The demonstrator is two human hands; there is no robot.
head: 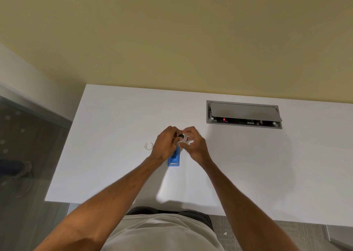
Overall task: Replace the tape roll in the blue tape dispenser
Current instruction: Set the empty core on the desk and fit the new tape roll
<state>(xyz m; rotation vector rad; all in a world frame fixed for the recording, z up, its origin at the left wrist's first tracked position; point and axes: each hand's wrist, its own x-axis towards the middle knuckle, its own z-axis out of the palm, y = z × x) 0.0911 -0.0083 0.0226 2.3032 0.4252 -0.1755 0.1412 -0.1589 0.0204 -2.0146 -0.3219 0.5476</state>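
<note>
Head camera looks down on a white desk (114, 170), where the blue tape dispenser (174, 160) lies nearest. Just above it, left hand (165, 145) and right hand (194, 145) pinch a white tape roll (185, 138) with black hub (180, 135). An empty ring (148, 146) lies leftward; beyond, a grey cable hatch (243, 115).

Spare ring (148, 146) left of dispenser (174, 160); table (238, 165) right bare.
</note>
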